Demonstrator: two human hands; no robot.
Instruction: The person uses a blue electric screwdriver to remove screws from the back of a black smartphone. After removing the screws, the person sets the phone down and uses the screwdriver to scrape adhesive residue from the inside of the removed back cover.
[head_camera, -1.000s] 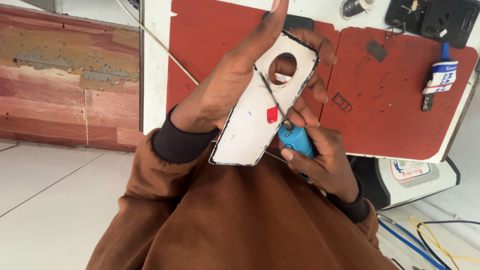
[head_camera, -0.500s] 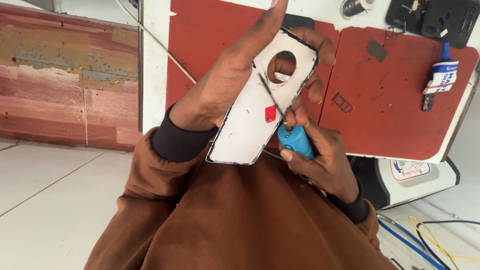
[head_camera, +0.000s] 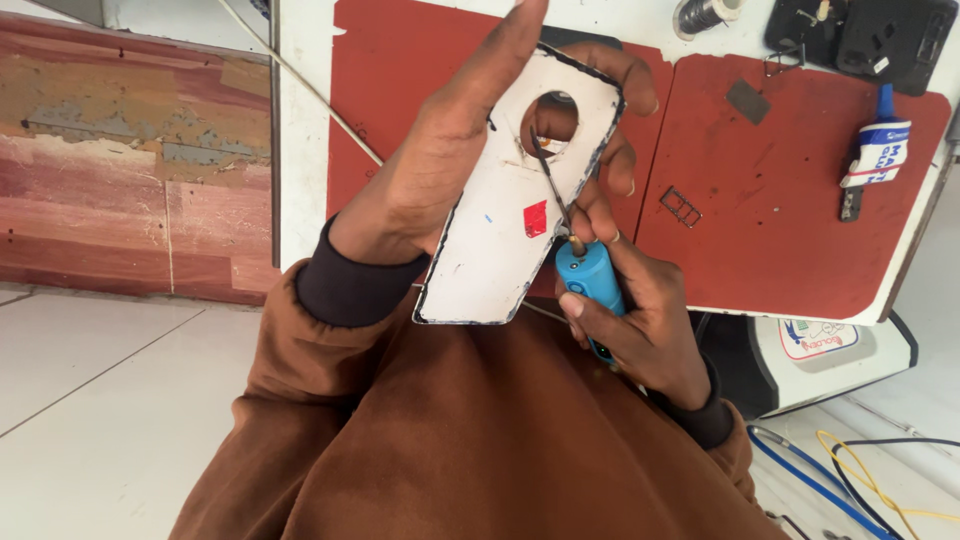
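My left hand (head_camera: 440, 170) holds a white phone back cover (head_camera: 500, 240) up in front of me, inner side toward the camera. The cover has a round camera hole near its top and a small red sticker in the middle. My right hand (head_camera: 640, 320) grips a blue-handled tool (head_camera: 588, 285) whose thin metal tip reaches up to the edge of the round hole. Fingers of the left hand wrap behind the cover's top edge.
A white workbench with a red mat (head_camera: 790, 200) lies ahead. On it are a small SIM tray (head_camera: 681, 205), a glue tube (head_camera: 875, 155), a dark charger block (head_camera: 885, 40) and a wire spool (head_camera: 700, 15). Coloured cables (head_camera: 850, 470) trail on the floor at right.
The cover and both hands have shifted only slightly; the tool tip has moved a little along the rim of the round hole.
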